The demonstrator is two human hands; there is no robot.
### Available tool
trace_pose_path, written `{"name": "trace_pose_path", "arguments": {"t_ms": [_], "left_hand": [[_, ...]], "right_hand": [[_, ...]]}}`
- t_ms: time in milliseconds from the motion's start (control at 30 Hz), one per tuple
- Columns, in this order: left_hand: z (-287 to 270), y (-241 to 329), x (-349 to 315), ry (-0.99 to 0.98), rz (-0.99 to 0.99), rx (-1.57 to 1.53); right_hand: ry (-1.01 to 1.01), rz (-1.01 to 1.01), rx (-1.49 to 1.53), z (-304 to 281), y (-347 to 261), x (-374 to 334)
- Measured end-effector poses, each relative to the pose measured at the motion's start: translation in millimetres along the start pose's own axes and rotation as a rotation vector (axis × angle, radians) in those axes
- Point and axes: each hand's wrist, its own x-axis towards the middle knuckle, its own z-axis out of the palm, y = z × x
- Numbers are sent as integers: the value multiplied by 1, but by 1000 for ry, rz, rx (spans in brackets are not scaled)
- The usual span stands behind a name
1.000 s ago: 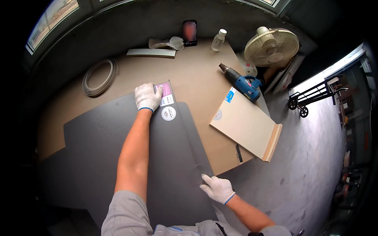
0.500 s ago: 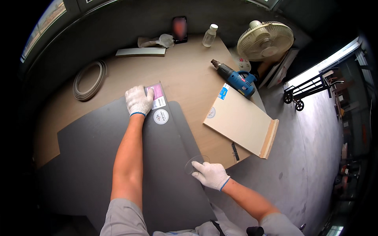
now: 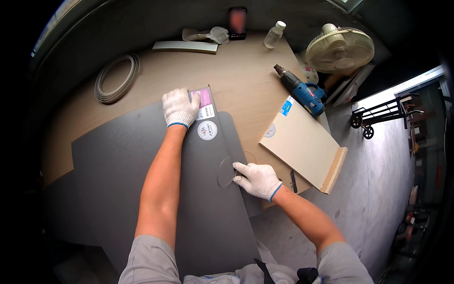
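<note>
A large dark grey sheet (image 3: 113, 180) lies across the wooden table (image 3: 241, 80), with stickers near its far corner. My left hand (image 3: 179, 107), in a white glove, presses flat on that far corner beside a pink sticker. My right hand (image 3: 257, 179), also gloved, rests on the sheet's right edge, its fingers closed on a thin curling strip (image 3: 227, 170) that loops up from the edge.
A pale board (image 3: 302, 142) lies to the right by the table edge. Behind it are a blue heat gun (image 3: 300, 91), a fan (image 3: 339, 48), a plastic bottle (image 3: 274, 34), a phone (image 3: 237, 21), a rag and a coil of edge banding (image 3: 116, 78). A cart (image 3: 378, 113) stands on the floor at right.
My right hand has moved up along the sheet's right edge, away from me, and a thin strip now curls up by its fingers. My left hand stays pressed on the far corner.
</note>
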Motion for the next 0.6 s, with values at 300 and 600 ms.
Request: {"name": "trace_pose_path", "arguments": {"t_ms": [300,600], "left_hand": [[12,-4,1,51,20,6],[12,-2,1,21,10,41]], "right_hand": [[-5,-22,-41,-13,6,37],[-1,-11,-62,-19,4,58]]}}
